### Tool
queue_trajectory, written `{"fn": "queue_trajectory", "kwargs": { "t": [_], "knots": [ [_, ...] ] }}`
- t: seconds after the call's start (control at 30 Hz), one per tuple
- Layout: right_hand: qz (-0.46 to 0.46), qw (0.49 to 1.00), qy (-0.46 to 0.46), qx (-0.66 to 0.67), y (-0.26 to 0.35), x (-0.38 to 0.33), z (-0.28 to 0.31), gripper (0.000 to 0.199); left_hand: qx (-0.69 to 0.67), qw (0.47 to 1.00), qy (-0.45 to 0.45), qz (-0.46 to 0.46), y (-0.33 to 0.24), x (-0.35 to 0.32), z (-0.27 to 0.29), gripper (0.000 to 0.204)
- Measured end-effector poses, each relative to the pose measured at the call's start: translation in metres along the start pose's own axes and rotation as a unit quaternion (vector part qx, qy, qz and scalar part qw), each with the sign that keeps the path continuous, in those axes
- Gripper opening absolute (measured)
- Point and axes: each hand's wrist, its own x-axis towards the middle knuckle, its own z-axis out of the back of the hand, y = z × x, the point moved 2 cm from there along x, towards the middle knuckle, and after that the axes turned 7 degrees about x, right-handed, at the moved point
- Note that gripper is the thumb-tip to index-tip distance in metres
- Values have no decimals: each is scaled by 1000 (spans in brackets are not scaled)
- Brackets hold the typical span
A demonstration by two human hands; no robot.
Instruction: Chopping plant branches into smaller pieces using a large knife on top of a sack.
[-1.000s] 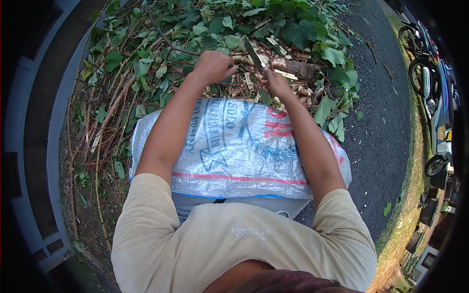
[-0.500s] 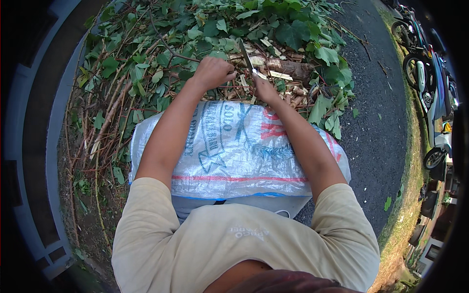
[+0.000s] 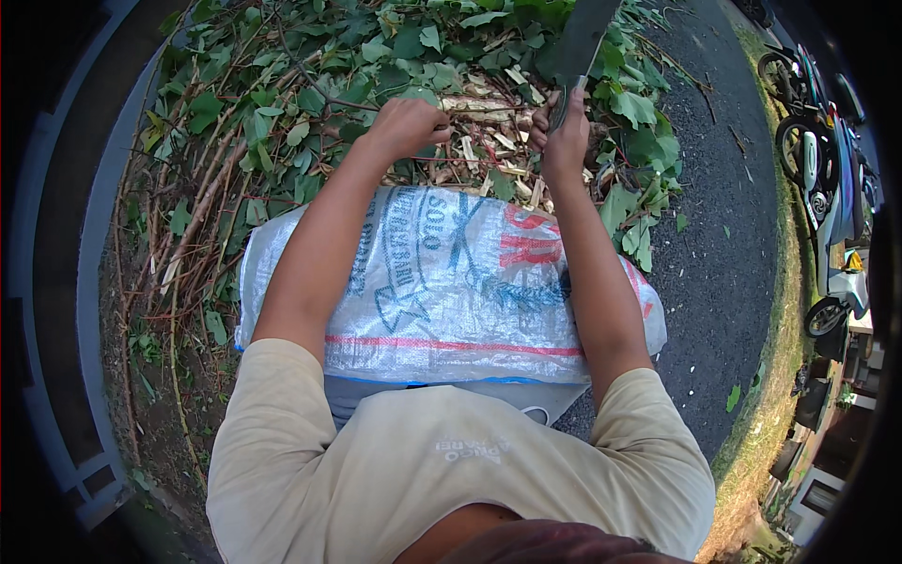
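Observation:
My left hand (image 3: 410, 128) is closed round the end of a thin, leafy branch (image 3: 340, 101) that runs off to the upper left. In my right hand (image 3: 566, 139) is a machete (image 3: 583, 42), its broad dark blade raised and pointing away from me. Between and beyond my hands lies a log (image 3: 487, 106), with pale wood chips (image 3: 505, 141) scattered about it. A white woven sack (image 3: 451, 301) with a red stripe and blue print is spread over my lap, below both forearms.
Green leafy cuttings (image 3: 404, 47) are heaped at the far side. Long bare sticks (image 3: 202, 211) pile up on the left, beside a grey-blue frame (image 3: 89, 282). Dark asphalt (image 3: 719, 254) runs along the right, then a grass strip (image 3: 766, 395) and parked motorcycles (image 3: 822, 179).
My right hand has swung the machete up and to the right, away from the log. My left hand has stayed nearly in place, still gripping the branch.

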Motion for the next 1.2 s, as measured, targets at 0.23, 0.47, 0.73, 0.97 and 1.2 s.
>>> {"fn": "queue_trajectory", "kwargs": {
  "t": [0.23,0.47,0.73,0.97,1.2],
  "knots": [
    [23,867,19,-498,-112,25,81,64,-20,999,33,28,-6,4,11,32],
    [-311,940,-20,-140,-99,33,83,57,-50,995,47,76,9,-9,1,35],
    [117,969,44,-214,-36,13,18,46,-38,995,49,77,14,-7,-1,34],
    [-89,867,21,-490,-135,49,106,73,-50,996,32,67,6,0,1,36],
    [-306,943,-69,-111,-90,35,87,59,-85,991,29,100,17,-9,-3,41]
  ]
}}
